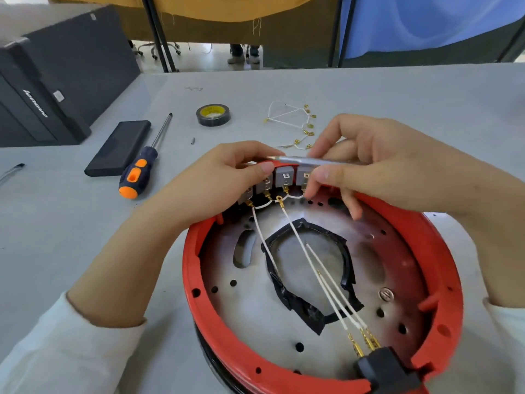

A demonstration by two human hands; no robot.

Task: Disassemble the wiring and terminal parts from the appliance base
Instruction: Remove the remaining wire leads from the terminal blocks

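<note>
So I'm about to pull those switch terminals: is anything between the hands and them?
Nothing visible: the left hand and right hand, holding a thin metal tool, are already at the grey switch blocks.

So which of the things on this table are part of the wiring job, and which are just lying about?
In the job:
- red appliance base
- grey switch blocks on its far rim
- white wires with brass terminals
- silver tweezers held in the right hand
- left hand gripping the blocks
- removed wire bundle

Lying about:
- orange-handled screwdriver
- black tape roll
- black slab
- Lenovo computer case
</note>
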